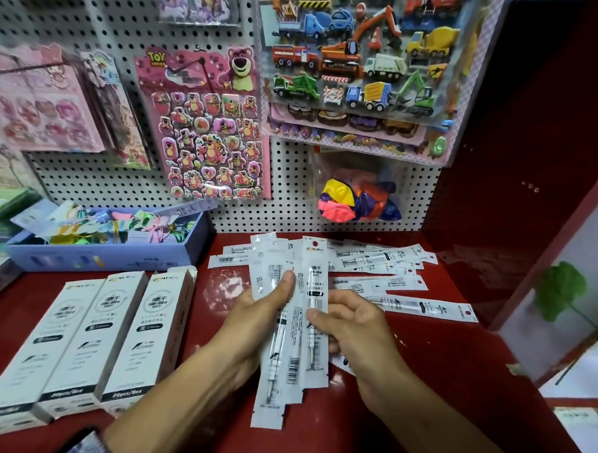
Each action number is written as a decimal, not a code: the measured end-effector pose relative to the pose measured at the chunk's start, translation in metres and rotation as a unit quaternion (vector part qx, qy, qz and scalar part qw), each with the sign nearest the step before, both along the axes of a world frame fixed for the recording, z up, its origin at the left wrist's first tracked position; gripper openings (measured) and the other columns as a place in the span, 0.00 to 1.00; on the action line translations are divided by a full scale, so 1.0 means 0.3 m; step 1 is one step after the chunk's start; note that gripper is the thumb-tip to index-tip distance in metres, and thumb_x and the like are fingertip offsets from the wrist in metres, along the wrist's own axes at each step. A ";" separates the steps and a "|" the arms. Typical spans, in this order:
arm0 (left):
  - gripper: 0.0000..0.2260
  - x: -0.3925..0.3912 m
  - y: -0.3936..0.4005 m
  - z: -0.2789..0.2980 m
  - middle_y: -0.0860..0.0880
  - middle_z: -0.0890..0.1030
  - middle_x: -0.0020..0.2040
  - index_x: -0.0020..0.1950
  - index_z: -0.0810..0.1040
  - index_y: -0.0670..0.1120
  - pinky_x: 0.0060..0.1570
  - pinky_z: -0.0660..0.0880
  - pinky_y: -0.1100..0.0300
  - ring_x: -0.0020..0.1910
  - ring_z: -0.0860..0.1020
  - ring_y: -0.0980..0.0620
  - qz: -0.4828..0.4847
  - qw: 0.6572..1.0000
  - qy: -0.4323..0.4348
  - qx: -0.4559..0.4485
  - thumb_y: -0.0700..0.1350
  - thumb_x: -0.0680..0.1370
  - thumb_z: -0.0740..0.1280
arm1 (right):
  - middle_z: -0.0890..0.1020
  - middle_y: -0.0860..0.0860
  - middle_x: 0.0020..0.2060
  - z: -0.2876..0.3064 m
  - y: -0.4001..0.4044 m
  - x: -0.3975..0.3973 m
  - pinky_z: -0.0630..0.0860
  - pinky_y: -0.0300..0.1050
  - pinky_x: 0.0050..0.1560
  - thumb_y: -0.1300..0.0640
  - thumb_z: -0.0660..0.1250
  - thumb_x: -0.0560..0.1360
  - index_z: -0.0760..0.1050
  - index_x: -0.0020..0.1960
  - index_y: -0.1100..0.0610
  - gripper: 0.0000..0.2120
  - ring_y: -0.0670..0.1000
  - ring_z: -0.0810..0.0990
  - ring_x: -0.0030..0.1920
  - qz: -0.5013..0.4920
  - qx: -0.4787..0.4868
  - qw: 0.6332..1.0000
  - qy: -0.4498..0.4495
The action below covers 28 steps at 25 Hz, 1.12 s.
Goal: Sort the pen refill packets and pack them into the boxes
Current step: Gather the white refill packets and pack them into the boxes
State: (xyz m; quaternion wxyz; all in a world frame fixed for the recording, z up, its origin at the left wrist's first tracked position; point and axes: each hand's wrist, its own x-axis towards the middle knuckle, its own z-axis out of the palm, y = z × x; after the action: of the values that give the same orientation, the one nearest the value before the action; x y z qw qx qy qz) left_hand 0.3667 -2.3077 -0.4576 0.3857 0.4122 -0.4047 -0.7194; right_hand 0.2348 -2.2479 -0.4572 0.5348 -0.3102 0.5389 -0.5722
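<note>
A: Surface? Rm?
B: Red shelf (pixel 455 370), pegboard (pixel 292 191) w/ sticker sheets (pixel 213 126) behind, balloon bag (pixel 357 201) hanging.
A: Hands?
B: Left hand (pixel 252 313) & right hand (pixel 351 328) both pinching a fanned stack of refill packets (pixel 296 329) above the shelf. More packets (pixel 391 271) loose behind. Three white boxes (pixel 90 337) on the left, blue tray (pixel 111 249) beyond them.
</note>
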 end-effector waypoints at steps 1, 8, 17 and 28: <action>0.13 -0.003 0.006 -0.001 0.40 0.85 0.51 0.59 0.80 0.41 0.46 0.81 0.48 0.50 0.84 0.41 -0.014 1.000 -0.013 0.004 0.45 0.77 0.69 | 0.86 0.55 0.42 -0.004 0.001 0.009 0.78 0.40 0.31 0.65 0.71 0.75 0.80 0.52 0.58 0.07 0.50 0.86 0.36 0.001 -0.001 0.999 0.039; 0.14 0.030 -0.050 0.023 0.38 0.84 0.40 0.50 0.79 0.33 0.35 0.80 0.54 0.33 0.81 0.44 0.022 0.992 -0.021 0.121 0.42 0.81 0.59 | 0.79 0.44 0.39 0.026 -0.015 -0.119 0.71 0.42 0.40 0.49 0.69 0.73 0.77 0.48 0.50 0.07 0.47 0.78 0.41 0.119 0.039 0.775 0.620; 0.09 0.043 -0.069 0.013 0.48 0.72 0.28 0.53 0.77 0.40 0.23 0.66 0.63 0.23 0.69 0.54 0.086 0.994 -0.020 0.064 0.34 0.75 0.62 | 0.79 0.46 0.40 0.032 0.007 -0.118 0.76 0.47 0.41 0.55 0.70 0.72 0.71 0.45 0.50 0.08 0.48 0.79 0.39 0.173 0.131 0.791 0.572; 0.22 0.038 -0.032 0.074 0.47 0.80 0.36 0.50 0.82 0.48 0.39 0.77 0.61 0.36 0.81 0.53 -0.033 0.963 -0.027 -0.266 0.54 0.60 0.80 | 0.86 0.59 0.48 0.136 0.033 -0.108 0.73 0.38 0.27 0.60 0.66 0.73 0.78 0.56 0.66 0.14 0.53 0.85 0.38 0.176 -0.027 0.984 -0.024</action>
State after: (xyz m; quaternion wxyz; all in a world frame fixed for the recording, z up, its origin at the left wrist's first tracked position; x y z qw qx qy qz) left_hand 0.3782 -2.3173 -0.4354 0.4465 0.3008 -0.6050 -0.5867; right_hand 0.2023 -2.2379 -0.4164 0.6316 -0.4008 0.4468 -0.4908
